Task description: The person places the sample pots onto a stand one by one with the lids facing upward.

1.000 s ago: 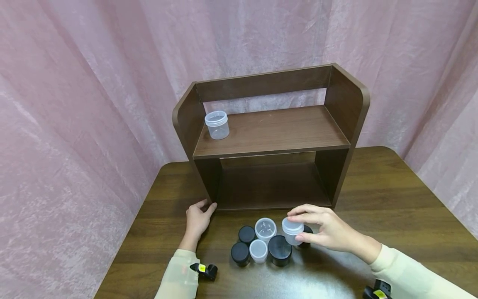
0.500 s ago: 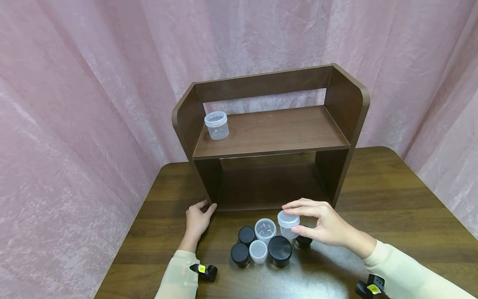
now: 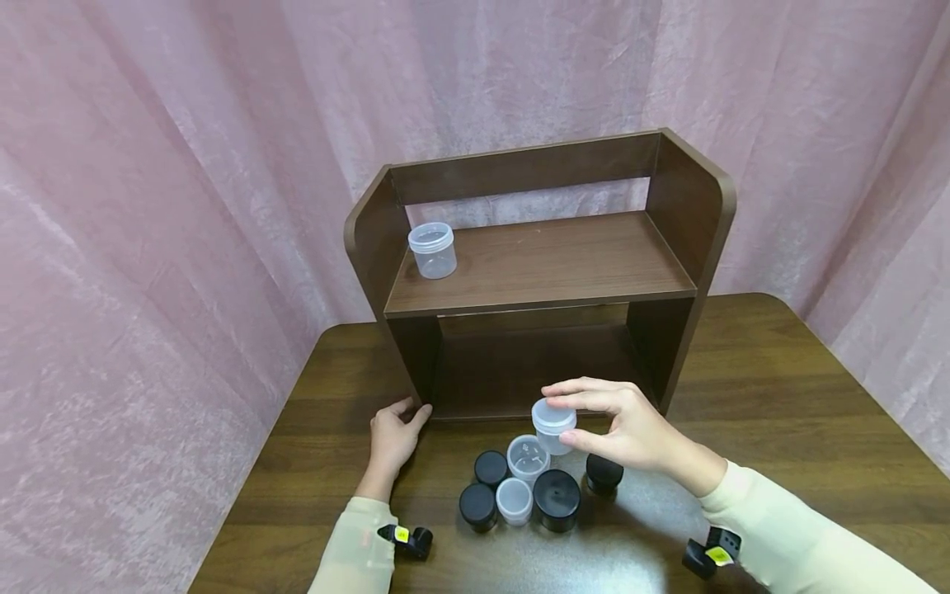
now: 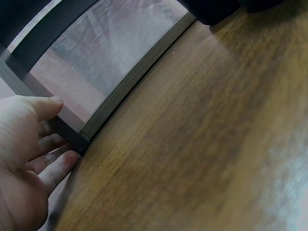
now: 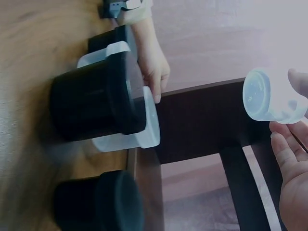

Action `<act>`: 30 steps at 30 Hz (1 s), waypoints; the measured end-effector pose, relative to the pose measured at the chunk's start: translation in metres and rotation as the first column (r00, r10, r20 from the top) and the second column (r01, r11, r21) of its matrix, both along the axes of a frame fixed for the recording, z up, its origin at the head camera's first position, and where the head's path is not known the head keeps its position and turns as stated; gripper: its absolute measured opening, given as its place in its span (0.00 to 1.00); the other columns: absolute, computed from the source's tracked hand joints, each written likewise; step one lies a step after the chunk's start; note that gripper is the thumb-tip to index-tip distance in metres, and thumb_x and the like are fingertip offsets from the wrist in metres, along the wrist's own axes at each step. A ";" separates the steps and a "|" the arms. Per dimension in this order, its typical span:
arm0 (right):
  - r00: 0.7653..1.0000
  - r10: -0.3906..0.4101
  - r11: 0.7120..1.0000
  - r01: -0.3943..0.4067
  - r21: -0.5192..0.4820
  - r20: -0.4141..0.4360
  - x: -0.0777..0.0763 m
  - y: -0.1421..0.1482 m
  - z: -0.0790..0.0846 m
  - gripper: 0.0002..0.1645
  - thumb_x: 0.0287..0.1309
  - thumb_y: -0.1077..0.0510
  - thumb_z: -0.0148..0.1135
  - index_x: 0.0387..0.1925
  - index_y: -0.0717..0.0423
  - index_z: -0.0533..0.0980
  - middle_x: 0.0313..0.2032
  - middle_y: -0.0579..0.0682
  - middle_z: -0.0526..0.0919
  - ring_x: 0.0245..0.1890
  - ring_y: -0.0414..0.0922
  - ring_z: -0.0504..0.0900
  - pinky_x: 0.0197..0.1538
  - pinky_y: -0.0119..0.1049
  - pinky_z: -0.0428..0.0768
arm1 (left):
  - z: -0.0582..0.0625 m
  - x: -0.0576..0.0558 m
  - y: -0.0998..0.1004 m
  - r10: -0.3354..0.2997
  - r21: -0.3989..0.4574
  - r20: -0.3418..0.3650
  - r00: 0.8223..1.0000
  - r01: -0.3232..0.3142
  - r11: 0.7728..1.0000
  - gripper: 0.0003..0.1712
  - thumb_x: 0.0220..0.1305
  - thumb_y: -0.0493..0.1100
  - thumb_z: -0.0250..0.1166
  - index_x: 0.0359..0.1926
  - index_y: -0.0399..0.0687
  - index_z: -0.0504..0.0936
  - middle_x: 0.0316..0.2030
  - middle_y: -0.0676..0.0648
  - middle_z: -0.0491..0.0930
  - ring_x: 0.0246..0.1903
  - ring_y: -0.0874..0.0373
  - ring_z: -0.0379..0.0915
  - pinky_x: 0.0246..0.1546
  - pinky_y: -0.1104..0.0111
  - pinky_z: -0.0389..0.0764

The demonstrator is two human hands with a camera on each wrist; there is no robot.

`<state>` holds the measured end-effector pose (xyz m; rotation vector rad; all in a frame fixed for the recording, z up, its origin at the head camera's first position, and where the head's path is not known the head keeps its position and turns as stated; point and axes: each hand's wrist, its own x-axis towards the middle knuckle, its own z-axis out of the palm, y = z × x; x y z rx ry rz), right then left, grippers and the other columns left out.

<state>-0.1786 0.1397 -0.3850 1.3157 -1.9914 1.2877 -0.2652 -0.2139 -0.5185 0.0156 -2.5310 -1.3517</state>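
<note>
My right hand (image 3: 631, 431) pinches a clear plastic jar (image 3: 552, 431) with a whitish lid between thumb and fingers, raised above the table. In the right wrist view the held jar (image 5: 272, 98) shows at the right, clear of the other jars. Below it stands a group: a clear-lidded jar (image 3: 528, 455), a smaller clear one (image 3: 514, 500), a large black-lidded jar (image 3: 557, 495) and two small black-lidded ones. My left hand (image 3: 395, 433) holds the lower left front corner of the brown shelf (image 3: 542, 299); its fingers (image 4: 60, 171) lie about the side panel's edge.
Another clear jar (image 3: 435, 252) sits at the left end of the upper shelf board. A black-lidded jar (image 3: 604, 474) stands apart, right of the group. The wooden table (image 3: 779, 429) extends to both sides, with a pink curtain (image 3: 185, 206) behind.
My right hand has lifted the clear jar and carried it left and toward the shelf, uncovering the black-lidded jar at the right. My left hand stays at the shelf corner.
</note>
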 end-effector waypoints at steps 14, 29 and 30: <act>0.995 -0.033 0.998 0.028 0.051 0.099 -0.004 -0.020 0.044 0.23 0.39 0.72 0.75 0.43 0.67 0.82 0.48 0.59 0.83 0.47 0.51 0.82 0.45 0.29 0.79 | -0.004 -0.002 -0.001 0.001 0.024 0.028 1.000 -0.002 1.000 0.32 0.59 0.52 0.69 0.56 0.31 0.78 0.51 0.35 0.79 0.51 0.45 0.76 0.48 0.54 0.78; 0.990 0.024 0.999 -0.028 0.020 0.141 -0.044 -0.043 0.065 0.24 0.47 0.65 0.75 0.50 0.59 0.82 0.53 0.52 0.81 0.52 0.44 0.80 0.48 0.34 0.78 | 0.001 0.002 0.000 -0.010 0.033 0.053 0.999 0.009 0.999 0.33 0.60 0.53 0.68 0.57 0.31 0.77 0.54 0.35 0.77 0.53 0.43 0.75 0.48 0.54 0.78; 0.991 0.024 0.999 -0.027 0.019 0.135 -0.044 -0.045 0.070 0.24 0.46 0.66 0.75 0.49 0.60 0.82 0.53 0.53 0.81 0.52 0.44 0.80 0.48 0.34 0.78 | 0.002 0.002 0.000 -0.011 0.036 0.055 0.998 0.009 0.999 0.33 0.60 0.53 0.68 0.57 0.31 0.77 0.54 0.35 0.77 0.53 0.43 0.75 0.48 0.54 0.78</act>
